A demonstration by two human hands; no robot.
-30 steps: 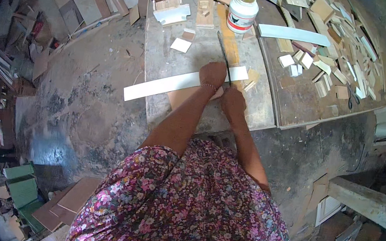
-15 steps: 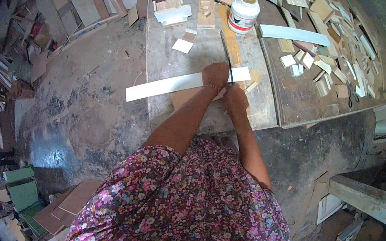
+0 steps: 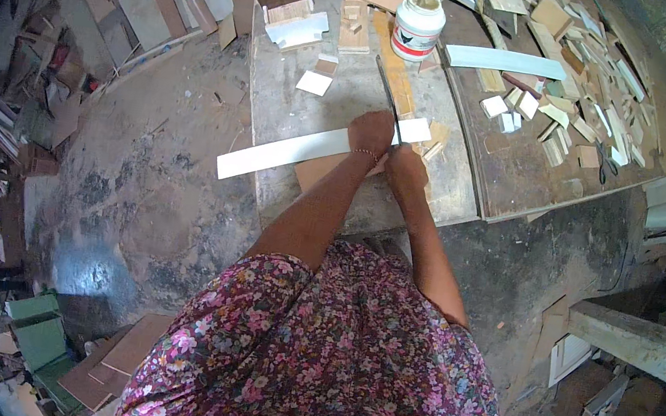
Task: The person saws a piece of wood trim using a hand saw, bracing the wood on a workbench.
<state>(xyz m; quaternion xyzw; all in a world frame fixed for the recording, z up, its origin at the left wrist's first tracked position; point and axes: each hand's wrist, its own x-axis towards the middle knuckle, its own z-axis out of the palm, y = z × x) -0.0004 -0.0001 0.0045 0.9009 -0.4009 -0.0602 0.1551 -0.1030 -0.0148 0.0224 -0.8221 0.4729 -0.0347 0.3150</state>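
The left hand, its exact grip impossible to tell, lies over a white strip on the desk, seemingly steadying it, while just beside, the right hand clenches a thin saw crossing the strip

A long white strip, narrow and flat with straight sides, is lying slantwise on the worktable. Its left end is reaching out past the table's edge and is hanging over the floor, while its right end is resting higher up, on the tabletop. The middle part is staying hidden from view. Near the right end, a thin dark blade is crossing over the strip, and only a short white piece is showing beyond it. The blade is pointing away, with its far tip leaning toward the left.
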